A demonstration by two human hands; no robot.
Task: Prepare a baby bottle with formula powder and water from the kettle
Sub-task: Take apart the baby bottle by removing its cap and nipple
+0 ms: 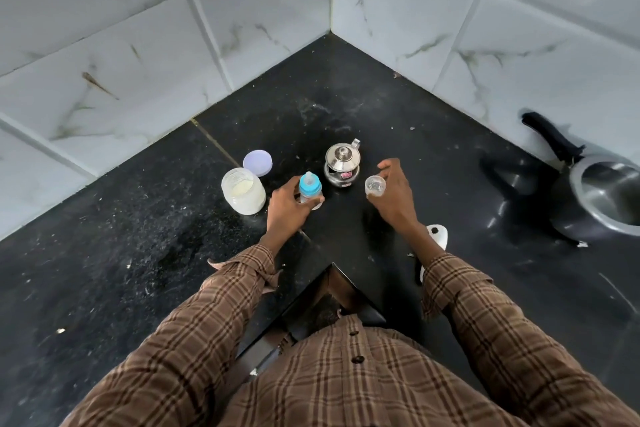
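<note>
Fingers of the left hand (287, 207) are wrapped around the baby bottle (310, 191), which stands upright on the black table (138, 253) with its blue collar and teat on. The right hand (393, 193) pinches the clear cap (375, 186) at its side between thumb and forefinger, the other fingers (388, 165) spread loosely above it; the cap is off the bottle and well to the right of the left fingers. Just beyond and between the two hands sits the small steel kettle (342, 167), lid on, untouched. Just left of the left fingers stands the open jar of formula powder (243, 193), and its pale lid (257, 163) lies flat on the table just behind it. Near the right wrist, partly hidden by the sleeve, lies a white thing I cannot make out (437, 234), and well to the right a pressure cooker (602, 194) rests by the wall. As for progress, the work looks to be at an early stage: the jar is opened and the cap is off, but the collar and teat seem not yet unscrewed, and whether any powder or water is in the bottle cannot be told, since the hand covers its body. What is left, by my reckoning, is to remove the teat, spoon in powder, pour from the kettle, close up and shake.
</note>
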